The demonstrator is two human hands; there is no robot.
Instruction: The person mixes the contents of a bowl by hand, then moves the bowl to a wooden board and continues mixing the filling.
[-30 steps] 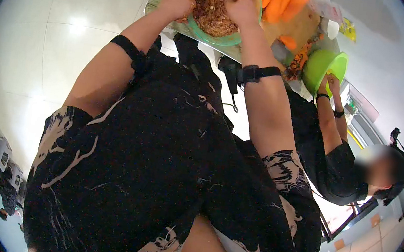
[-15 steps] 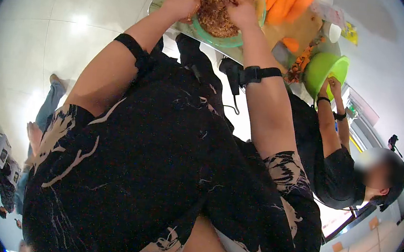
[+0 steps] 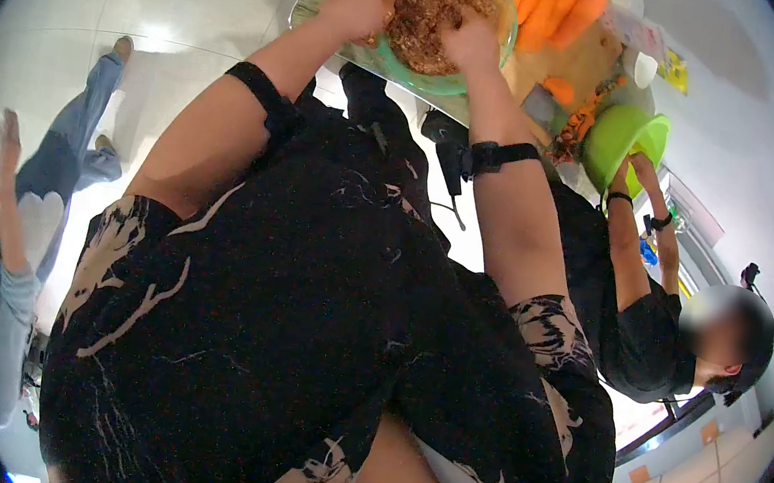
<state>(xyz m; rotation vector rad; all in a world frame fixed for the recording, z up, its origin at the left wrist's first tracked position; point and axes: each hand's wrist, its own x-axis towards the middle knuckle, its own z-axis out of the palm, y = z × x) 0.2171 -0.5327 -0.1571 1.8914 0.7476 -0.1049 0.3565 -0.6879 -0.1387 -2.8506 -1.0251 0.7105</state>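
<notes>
A green-rimmed bowl (image 3: 513,27) at the top centre holds a brown, lumpy minced mixture (image 3: 426,22). On its left side my left hand (image 3: 358,7) is closed at the rim, with bits stuck to the fingers. My right hand (image 3: 473,41) reaches over the right side with its fingers curled into the mixture, the fingertips partly hidden. Whole orange carrots (image 3: 552,7) lie just right of the bowl.
Orange scraps (image 3: 574,129) and a carrot piece (image 3: 559,90) lie on the table's right part. A co-worker (image 3: 648,338) at the right has both hands in a green basin (image 3: 613,139). Another person (image 3: 5,284) stands at the left. White cups (image 3: 642,68) are near the wall.
My right hand has shifted slightly down and right, and the mixture looks darker and more mixed. The person at the left has moved into fuller view. The co-worker's hands reach deeper into the basin.
</notes>
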